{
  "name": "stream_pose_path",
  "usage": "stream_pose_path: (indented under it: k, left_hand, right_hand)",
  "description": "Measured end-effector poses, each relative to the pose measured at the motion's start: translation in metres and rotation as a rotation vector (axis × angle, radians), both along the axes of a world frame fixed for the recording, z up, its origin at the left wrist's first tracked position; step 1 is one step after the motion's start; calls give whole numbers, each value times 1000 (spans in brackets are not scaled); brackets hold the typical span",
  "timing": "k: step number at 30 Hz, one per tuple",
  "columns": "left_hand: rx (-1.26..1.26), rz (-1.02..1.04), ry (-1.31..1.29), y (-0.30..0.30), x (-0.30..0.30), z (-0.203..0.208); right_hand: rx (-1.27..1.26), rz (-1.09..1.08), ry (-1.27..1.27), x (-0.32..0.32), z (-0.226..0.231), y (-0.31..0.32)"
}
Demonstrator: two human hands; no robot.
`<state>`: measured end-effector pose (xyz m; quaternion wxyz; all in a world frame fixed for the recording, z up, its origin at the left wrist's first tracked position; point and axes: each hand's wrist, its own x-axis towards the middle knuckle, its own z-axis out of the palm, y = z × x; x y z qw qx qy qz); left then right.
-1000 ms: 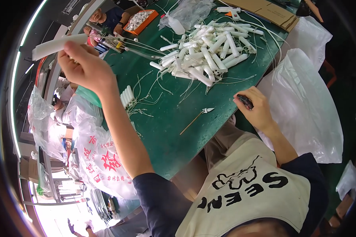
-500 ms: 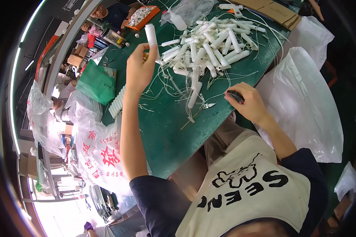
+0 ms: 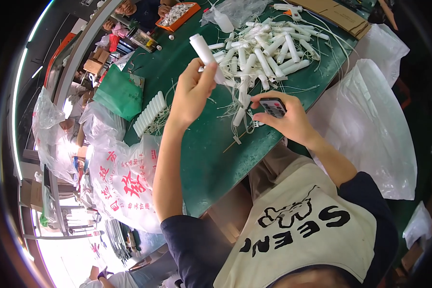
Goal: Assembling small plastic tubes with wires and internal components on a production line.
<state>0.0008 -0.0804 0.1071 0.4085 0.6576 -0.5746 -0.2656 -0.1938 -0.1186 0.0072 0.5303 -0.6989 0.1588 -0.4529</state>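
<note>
My left hand (image 3: 192,93) is closed round the lower part of a white candle-shaped tube (image 3: 202,49), whose upper end tilts left. In my right hand (image 3: 290,120) lies a small black remote control (image 3: 273,107), its button side partly showing; my thumb and forefinger stretch left from it, beside the cords at the pile's near edge. A heap of similar white tubes (image 3: 264,62) with thin, tangled cords covers the far middle of the green table. Just left of my right fingers another white tube (image 3: 238,116) hangs out of the heap, near a thin brown stick (image 3: 231,146).
Left on the green table (image 3: 211,177) are a row of white tubes (image 3: 150,113), a green bag (image 3: 120,93) and a printed plastic bag (image 3: 129,187). Farther back stand an orange tray (image 3: 177,18) of small white parts and a squeeze bottle (image 3: 222,21). White sacks (image 3: 365,129) hang at the right.
My left hand has moved right with the white tube, which now tilts more. My right hand has moved left towards the loose tube and turned, showing the remote control's buttons.
</note>
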Motion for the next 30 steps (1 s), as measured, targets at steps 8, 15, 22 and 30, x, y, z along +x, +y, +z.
stream_pose_path:
  k: [8,15,22,30]
  left_hand:
    - [-142,-42,-151,6,-17,-5]
    - [-159,-61,-308,9,-17,-8]
    - [-198,96,-460,8,10,-18]
    - [-344,328,96,24,58,-2]
  right_hand:
    - [142,-56,82,6,1,8]
    - [246,-37,85,7,-3,5]
    - [347,-118,0,-5,-7,-7]
    - [369,-232,-74,-19,-5,-30]
